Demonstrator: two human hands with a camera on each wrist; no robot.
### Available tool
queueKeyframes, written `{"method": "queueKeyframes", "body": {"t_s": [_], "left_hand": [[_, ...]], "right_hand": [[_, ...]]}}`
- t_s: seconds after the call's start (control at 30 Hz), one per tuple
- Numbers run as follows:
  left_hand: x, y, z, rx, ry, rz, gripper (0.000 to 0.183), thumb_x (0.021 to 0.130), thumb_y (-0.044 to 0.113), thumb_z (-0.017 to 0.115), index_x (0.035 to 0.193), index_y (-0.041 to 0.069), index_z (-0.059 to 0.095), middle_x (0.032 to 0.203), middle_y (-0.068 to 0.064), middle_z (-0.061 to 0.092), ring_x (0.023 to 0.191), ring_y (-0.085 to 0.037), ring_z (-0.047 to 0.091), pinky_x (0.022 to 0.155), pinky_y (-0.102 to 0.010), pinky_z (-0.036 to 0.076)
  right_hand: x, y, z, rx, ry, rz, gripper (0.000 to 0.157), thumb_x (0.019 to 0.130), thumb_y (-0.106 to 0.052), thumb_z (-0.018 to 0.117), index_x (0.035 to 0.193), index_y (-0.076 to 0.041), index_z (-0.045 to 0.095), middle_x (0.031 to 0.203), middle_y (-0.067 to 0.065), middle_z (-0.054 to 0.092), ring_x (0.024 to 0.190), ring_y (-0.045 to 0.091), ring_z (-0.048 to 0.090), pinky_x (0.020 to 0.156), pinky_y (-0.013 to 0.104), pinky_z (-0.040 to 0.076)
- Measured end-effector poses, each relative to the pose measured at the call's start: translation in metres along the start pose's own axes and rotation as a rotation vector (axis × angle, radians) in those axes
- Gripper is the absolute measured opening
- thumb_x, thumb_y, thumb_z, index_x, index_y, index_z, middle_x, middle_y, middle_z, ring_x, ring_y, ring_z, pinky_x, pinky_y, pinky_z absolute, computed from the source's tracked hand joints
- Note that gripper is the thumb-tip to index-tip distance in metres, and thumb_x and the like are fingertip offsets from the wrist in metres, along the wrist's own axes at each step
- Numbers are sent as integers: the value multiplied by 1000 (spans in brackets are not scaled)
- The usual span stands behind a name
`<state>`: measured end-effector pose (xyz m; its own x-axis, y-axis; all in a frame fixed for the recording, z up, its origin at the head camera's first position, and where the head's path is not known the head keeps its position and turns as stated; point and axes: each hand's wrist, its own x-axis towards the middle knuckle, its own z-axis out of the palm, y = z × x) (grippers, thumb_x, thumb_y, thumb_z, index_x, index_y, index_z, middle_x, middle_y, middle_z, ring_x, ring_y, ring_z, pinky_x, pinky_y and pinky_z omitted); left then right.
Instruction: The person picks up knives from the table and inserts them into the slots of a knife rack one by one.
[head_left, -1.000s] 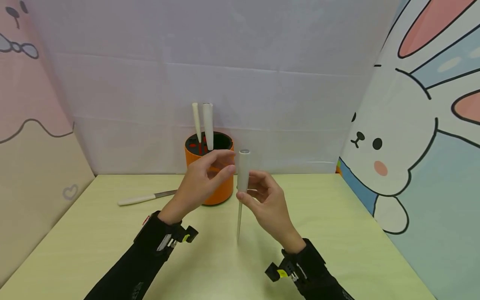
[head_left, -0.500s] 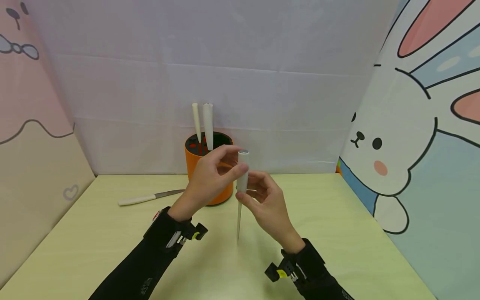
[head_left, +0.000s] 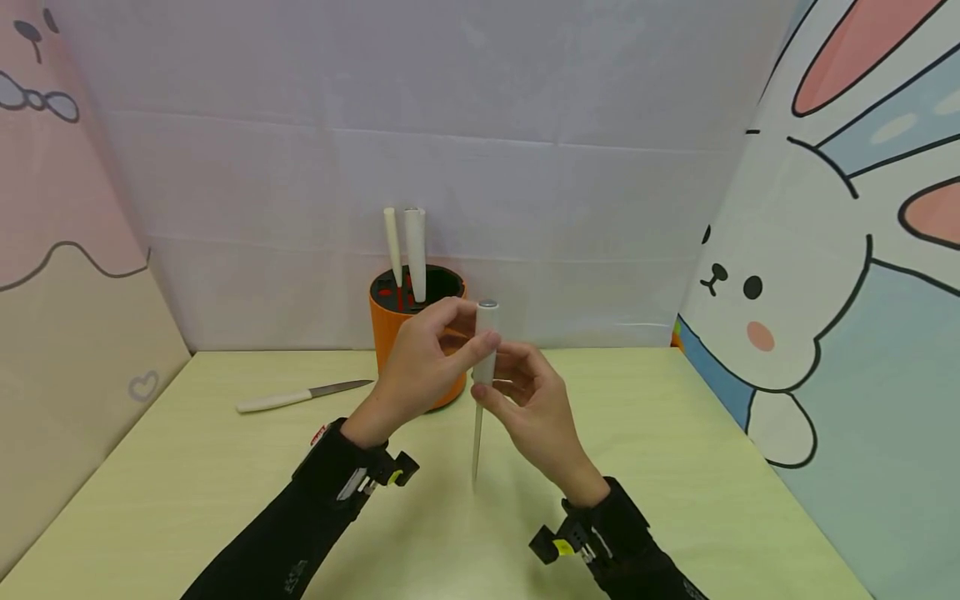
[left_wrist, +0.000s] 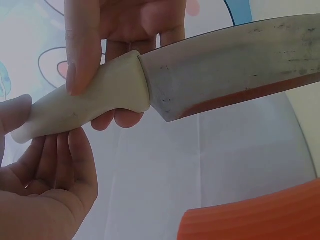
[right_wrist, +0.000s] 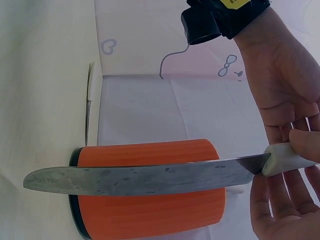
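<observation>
Both hands hold one large kitchen knife [head_left: 487,354] upright, its blade pointing down toward the table. At the upper end of the white handle, my left hand [head_left: 426,360] pinches with thumb and fingers. Lower down, near the blade, my right hand [head_left: 534,402] grips the same handle. The left wrist view shows the broad, spotted blade [left_wrist: 225,65] and both hands around the pale handle [left_wrist: 95,97]. In the right wrist view the blade [right_wrist: 145,181] crosses in front of an orange knife holder [right_wrist: 150,215].
Behind the left hand stands the orange knife holder, its black top [head_left: 444,285] bearing white-handled utensils [head_left: 416,250]. A smaller white-handled knife [head_left: 277,401] lies on the table [head_left: 225,483] to the left. Printed cloth walls enclose the back and sides.
My left hand has moved right and taken hold of the upper part of the knife handle. The right hand and the knife have stayed nearly still.
</observation>
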<state>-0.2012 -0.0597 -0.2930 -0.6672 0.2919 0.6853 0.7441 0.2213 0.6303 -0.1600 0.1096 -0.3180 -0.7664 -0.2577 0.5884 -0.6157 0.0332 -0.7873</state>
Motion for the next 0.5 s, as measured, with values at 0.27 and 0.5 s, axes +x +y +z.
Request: {"method": "queueKeyframes", "body": {"t_s": [0.27, 0.5], "left_hand": [[1, 41, -8, 33, 7, -13, 17, 92, 7, 64, 107, 1, 57, 95, -6, 60, 87, -16, 60, 79, -36, 54], [7, 47, -22, 65, 13, 5, 19, 92, 7, 64, 108, 1, 57, 96, -5, 61, 87, -15, 60, 79, -34, 54]], "right_hand": [[1, 0, -2, -28, -41, 6, 45, 86, 4, 67, 127, -5, 50, 116, 10, 57, 101, 24, 59, 88, 48, 50], [2, -4, -5, -56, -70, 13, 44, 89, 3, 64, 130, -5, 49, 120, 12, 57, 108, 23, 56, 91, 42, 49]]}}
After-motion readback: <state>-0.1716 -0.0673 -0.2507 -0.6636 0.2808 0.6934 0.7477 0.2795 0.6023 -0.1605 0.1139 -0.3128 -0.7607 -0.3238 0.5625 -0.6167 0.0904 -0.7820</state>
